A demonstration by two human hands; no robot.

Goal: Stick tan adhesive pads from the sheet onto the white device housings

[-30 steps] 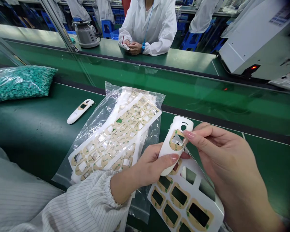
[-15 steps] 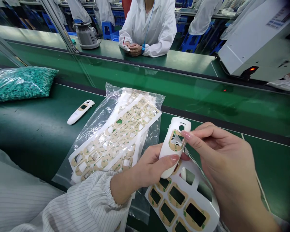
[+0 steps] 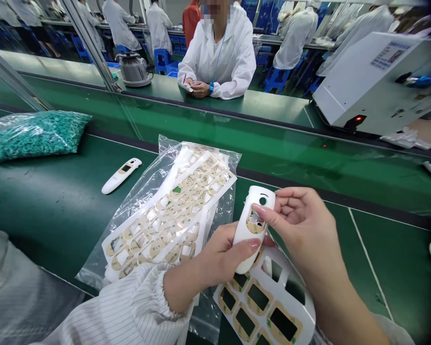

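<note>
My left hand (image 3: 219, 258) grips a white plastic casing (image 3: 243, 232), long and rounded, with a round hole near its top. A tan adhesive sticker (image 3: 254, 227) with green print lies around the casing's window. On that sticker rests the thumb of my right hand (image 3: 305, 225), while its other fingers curl at the casing's upper right edge, partly hidden. Below the casing hangs a curved white sheet of stickers (image 3: 268, 312), some of its places bare; what holds it is hidden. Left of my hands, more sticker sheets (image 3: 165, 215) lie piled on a clear plastic bag (image 3: 233, 160).
Another white casing (image 3: 120, 177) with a tan sticker lies on the green table (image 3: 57, 196). A bag of teal pieces (image 3: 39, 136) is at the left. Beyond a green divider (image 3: 201, 124) a co-worker (image 3: 219, 62) holds a white item. A white machine (image 3: 373, 81) stands at the right.
My right hand has moved left, and its thumb now presses on the sticker, its fingers closer round the casing's edge. The view has tilted up slightly.
</note>
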